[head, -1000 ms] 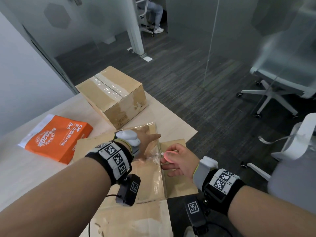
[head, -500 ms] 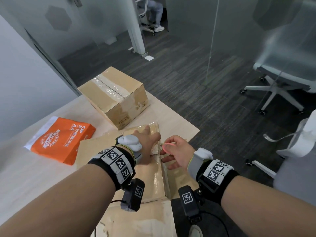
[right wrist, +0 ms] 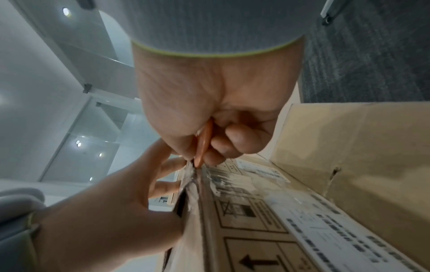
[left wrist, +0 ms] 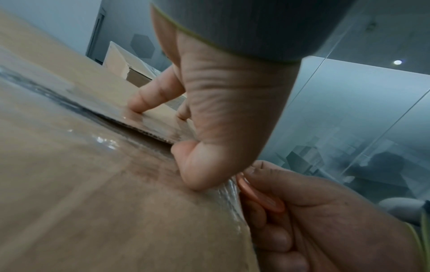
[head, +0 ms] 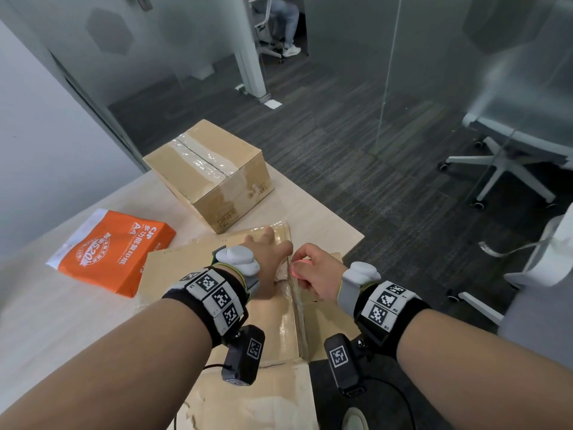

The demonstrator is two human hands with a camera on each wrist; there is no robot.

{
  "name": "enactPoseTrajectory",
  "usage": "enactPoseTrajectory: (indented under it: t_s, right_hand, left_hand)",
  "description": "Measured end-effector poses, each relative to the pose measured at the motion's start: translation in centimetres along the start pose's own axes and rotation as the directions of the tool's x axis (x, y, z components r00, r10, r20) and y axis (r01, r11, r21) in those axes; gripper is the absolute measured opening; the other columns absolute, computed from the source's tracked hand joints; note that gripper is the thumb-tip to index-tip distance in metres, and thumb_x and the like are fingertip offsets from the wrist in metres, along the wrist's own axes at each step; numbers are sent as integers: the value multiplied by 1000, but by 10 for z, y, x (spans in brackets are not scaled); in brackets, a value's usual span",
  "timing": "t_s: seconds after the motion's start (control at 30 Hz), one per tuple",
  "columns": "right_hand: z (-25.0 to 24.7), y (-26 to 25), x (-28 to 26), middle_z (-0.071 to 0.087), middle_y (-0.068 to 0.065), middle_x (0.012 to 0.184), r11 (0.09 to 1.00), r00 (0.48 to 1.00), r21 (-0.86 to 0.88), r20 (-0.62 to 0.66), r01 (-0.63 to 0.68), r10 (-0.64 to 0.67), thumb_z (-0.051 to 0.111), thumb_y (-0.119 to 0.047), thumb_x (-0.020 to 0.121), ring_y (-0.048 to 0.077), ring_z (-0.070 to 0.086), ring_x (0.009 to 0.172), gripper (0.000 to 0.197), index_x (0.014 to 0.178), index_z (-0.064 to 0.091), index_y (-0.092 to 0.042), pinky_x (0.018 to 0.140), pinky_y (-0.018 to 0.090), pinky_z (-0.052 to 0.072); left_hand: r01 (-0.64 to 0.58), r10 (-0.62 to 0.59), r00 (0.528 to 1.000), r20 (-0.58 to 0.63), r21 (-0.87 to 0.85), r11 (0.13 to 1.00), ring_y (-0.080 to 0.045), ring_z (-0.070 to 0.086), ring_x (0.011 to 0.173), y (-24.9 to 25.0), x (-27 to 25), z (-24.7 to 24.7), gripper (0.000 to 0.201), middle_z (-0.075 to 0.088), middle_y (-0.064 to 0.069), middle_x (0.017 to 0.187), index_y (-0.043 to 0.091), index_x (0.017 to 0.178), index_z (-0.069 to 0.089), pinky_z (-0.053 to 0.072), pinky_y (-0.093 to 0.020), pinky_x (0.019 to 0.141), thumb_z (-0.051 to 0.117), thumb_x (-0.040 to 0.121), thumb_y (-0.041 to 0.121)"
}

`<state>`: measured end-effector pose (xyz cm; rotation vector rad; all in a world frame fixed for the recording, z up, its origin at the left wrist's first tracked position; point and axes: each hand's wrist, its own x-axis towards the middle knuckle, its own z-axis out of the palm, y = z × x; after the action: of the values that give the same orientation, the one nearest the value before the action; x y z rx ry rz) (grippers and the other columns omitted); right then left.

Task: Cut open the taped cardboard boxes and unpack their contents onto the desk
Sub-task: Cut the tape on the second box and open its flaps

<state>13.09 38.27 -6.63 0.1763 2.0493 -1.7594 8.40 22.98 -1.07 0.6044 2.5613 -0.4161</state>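
Room: glass-walled office, dark carpet; white swivel chair (head: pixel 508 156) behind the glass at right.
Worktop (head: pixel 55 321): pale wood, corner pointing away from the person.
Near box (head: pixel 279 333): cardboard, at the worktop's front edge under both hands; clear tape (head: pixel 294 308) along its top seam; printed label and arrow marks on the right side face in the right wrist view.
Far box (head: pixel 210 172): cardboard, seam taped shut, standing beyond the near box, apart from it.
Paper ream (head: pixel 114 249): orange and white A4 pack, flat on the worktop left of the near box.
Left hand (head: pixel 266 262): fingers spread, pressing down on the near box top just left of the seam.
Right hand (head: pixel 316 274): curled, pinching the cutter.
Cutter (right wrist: pixel 204 145): small, orange-pink; tip at the taped seam, just beside the left thumb (left wrist: pixel 197 165).
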Motion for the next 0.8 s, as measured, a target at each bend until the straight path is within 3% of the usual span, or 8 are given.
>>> enactPoseTrajectory:
  t_s: [0.17,0.3,0.4,0.5,0.57,0.63,0.73,0.8]
  right_hand:
    - [-5,3,-8,48,0,54,1000,997,2,81,0,-1,57,-9,91,7,37,40,4,91,56,-13,38,18,30]
    - [-3,5,-10,52,2,58,1000,1000,-10,12,11,-10,59,-10,90,6,43,42,5,89,60,-15,43,16,35]
    - [-7,8,-9,55,0,55,999,996,37,-94,2,2,60,-16,84,13,46,52,9,79,62,-23,54,26,39]
    - [-10,2,-12,51,5,58,991,985,132,-173,12,12,59,-9,88,10,39,44,12,79,60,-17,43,20,31]
    - [-13,-4,-16,48,7,61,977,982,213,-187,30,11,57,-7,90,12,33,43,11,82,59,-15,41,21,24]
    - [-3,-16,-17,50,6,63,967,986,251,-166,47,-4,56,-11,91,15,32,46,9,86,61,-16,44,23,21]
    - [14,-31,-19,60,6,68,958,991,287,-133,32,6,51,-12,94,16,42,49,14,102,62,-17,44,23,26]
    - [37,-48,-17,65,9,73,951,995,305,-94,44,-16,50,-10,98,15,48,50,18,114,56,-15,43,23,31]
  left_hand:
    - [9,-9,1000,-24,-17,1000,-32,51,102,-2,2,3,57,29,-3,135,42,119,31,54,-45,67,70,78,47]
    - [-4,3,1000,-25,-42,999,-34,49,114,-6,-1,5,60,27,-1,141,47,125,30,57,-52,75,66,79,58]
    - [-55,51,995,-88,-45,997,-34,47,129,-14,-6,7,74,26,4,156,50,142,24,55,-47,85,66,81,58]
    - [-62,17,983,-183,-242,968,-20,48,137,-33,-20,12,87,33,13,161,47,151,27,50,-36,99,77,79,41]
    - [-48,-70,968,-241,-449,892,-16,56,126,-47,-27,21,75,52,13,147,42,144,45,49,-36,101,80,78,37]
    - [-37,-221,933,-285,-685,728,-13,64,110,-66,-41,37,47,67,13,125,39,121,65,51,-33,97,82,78,31]
    - [-51,-393,883,-255,-886,460,-7,69,91,-75,-49,50,15,74,14,95,35,89,71,48,-24,80,78,84,23]
    - [-48,-459,867,-196,-948,314,-9,67,77,-81,-56,56,17,74,12,83,32,82,73,47,-24,72,71,88,16]
